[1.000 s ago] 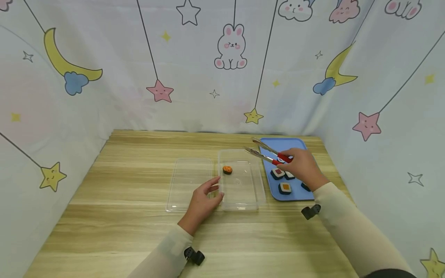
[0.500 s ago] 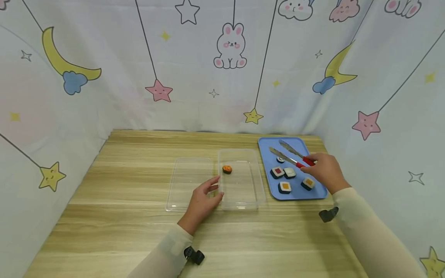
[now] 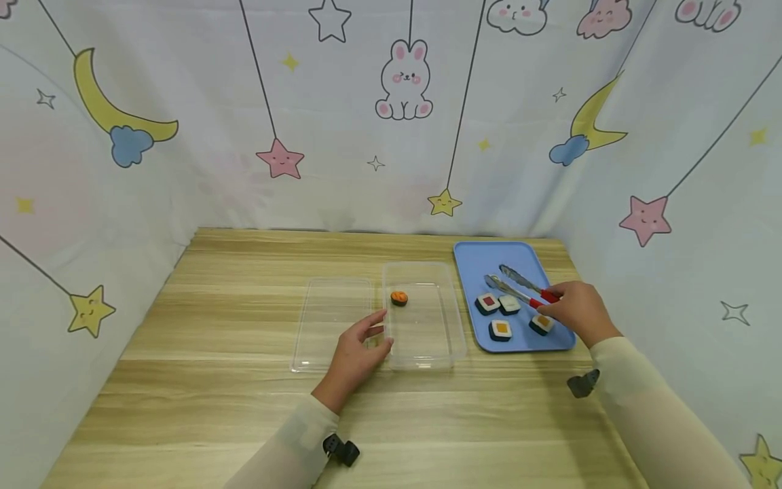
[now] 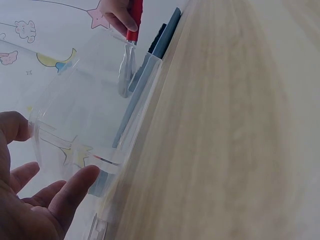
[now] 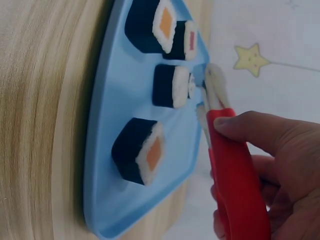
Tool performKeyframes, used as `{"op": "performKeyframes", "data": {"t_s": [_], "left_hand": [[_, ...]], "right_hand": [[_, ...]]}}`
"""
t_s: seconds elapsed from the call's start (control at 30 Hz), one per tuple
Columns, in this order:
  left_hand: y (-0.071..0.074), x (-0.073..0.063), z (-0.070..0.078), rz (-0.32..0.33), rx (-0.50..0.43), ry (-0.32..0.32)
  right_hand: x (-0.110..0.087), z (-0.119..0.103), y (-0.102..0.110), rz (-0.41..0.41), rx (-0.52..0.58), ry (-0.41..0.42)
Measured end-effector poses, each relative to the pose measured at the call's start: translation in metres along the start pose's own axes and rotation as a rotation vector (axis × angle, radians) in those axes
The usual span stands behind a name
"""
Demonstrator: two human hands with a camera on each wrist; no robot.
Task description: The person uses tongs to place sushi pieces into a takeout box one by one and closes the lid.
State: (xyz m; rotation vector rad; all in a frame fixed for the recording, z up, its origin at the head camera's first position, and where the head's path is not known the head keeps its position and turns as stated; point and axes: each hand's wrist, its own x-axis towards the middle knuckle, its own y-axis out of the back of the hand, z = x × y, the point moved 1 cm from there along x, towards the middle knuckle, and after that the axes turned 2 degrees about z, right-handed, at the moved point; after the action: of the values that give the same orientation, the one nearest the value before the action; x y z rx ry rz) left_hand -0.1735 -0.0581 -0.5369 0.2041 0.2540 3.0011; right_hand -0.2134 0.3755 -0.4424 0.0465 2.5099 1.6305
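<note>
My right hand [image 3: 580,309] grips red-handled metal tongs [image 5: 235,170], their arms spread apart low over the blue tray [image 3: 479,255]. The tong tips are beside a small sushi roll [image 5: 191,86], largely hidden in the head view. Around it on the tray are a red-centred roll [image 3: 487,303], a whitish-topped roll [image 3: 509,305] and two orange-centred rolls, one in front [image 3: 500,331] and one near the hand [image 3: 541,324]. My left hand [image 3: 354,353] has its fingers loosely extended at the left wall of a clear plastic container [image 3: 421,339]. Inside lies one orange-topped sushi [image 3: 399,298].
A second clear plastic piece, like a lid [image 3: 332,299], lies left of the container, partly behind the left hand. Everything stands on a wood-grain table [image 3: 244,305]. A printed cloth [image 3: 342,190] hangs behind and along both sides.
The right hand has carried the tongs right from beside the container, then lowered them over the tray, tips coming down by the small roll. The left hand stays in place.
</note>
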Motion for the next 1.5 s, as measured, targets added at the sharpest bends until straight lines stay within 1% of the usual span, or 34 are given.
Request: {"op": "performKeyframes", "data": {"t_s": [0.2,0.4,0.53,0.67,0.93,1.27,1.5], "left_hand": [[0.000,0.000,0.000,0.002,0.000,-0.002],[-0.001,0.000,-0.001,0.003,-0.002,-0.003],[-0.001,0.000,0.000,0.002,-0.002,0.010],[-0.002,0.000,0.001,0.002,0.000,0.018],[-0.002,-0.001,0.001,0.004,0.003,0.031],[-0.002,0.000,0.001,0.002,-0.003,0.032],[-0.001,-0.001,0.001,-0.002,-0.003,0.025]], "right_hand": [[0.003,0.001,0.000,-0.008,0.006,0.020],[0.008,0.001,-0.001,-0.046,0.027,-0.009],[0.009,0.001,-0.001,-0.051,0.023,-0.001],[0.010,0.002,-0.002,-0.039,0.011,0.012],[0.008,0.000,-0.001,-0.039,0.001,0.010],[0.007,0.001,0.001,-0.010,0.000,0.031],[0.005,-0.005,0.008,0.017,-0.016,0.042]]}}
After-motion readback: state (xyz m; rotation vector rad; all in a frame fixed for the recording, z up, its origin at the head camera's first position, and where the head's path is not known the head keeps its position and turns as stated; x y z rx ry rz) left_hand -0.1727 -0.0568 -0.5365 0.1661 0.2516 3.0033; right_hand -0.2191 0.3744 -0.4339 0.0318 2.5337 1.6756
